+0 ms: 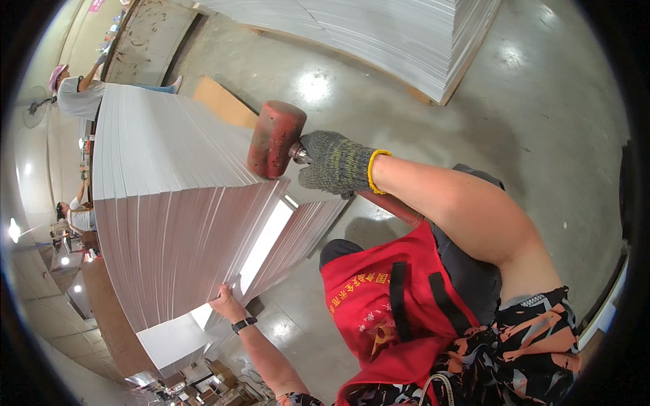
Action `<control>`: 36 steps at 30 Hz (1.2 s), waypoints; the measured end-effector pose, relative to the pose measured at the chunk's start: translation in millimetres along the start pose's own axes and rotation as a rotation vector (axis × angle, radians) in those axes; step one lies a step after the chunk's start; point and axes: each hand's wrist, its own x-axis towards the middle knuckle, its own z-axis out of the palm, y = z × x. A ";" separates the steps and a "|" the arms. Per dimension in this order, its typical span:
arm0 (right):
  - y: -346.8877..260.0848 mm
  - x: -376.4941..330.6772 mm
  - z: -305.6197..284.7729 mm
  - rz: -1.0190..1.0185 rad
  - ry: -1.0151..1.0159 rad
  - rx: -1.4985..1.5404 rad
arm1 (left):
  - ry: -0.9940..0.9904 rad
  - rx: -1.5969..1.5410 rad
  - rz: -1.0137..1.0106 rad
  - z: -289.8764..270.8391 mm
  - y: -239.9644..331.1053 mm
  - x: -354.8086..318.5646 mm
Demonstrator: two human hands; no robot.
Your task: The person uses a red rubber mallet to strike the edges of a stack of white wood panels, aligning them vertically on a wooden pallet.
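Observation:
My right hand [333,161], in a dark grey knitted glove with a yellow cuff, is closed round the handle of a red mallet [277,140] just below its head. The handle runs back under my wrist. The worn head is at the upper edge of a tall stack of white sheets [183,237], seeming to touch it. My left hand [230,306], bare with a dark wristband, is at the stack's lower corner. Its fingers are bent at the sheet edges, beside a bright white gap [267,243] between two parts of the stack; what lies under them is partly hidden.
Another stack of white sheets [406,34] stands on a wooden pallet at the top. A brown board [223,101] lies beyond the near stack. Two people [80,95] [81,218] are at the left. Boxes [220,375] are at the lower left. A red apron [379,298] covers my front.

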 end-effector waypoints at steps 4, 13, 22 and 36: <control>1.2 4.6 -6.9 0.096 0.022 0.139 | -0.049 -0.036 0.099 0.3 0.9 -3.4; 24.2 10.6 0.6 -0.144 0.094 0.055 | -0.060 -0.130 0.075 5.5 5.2 -9.4; 20.2 11.0 5.0 -0.039 -0.037 -0.073 | -0.023 -0.127 0.141 2.4 -9.8 0.4; 22.0 15.8 11.9 -0.190 0.076 -0.085 | -0.020 -0.122 0.050 -2.5 -16.7 2.1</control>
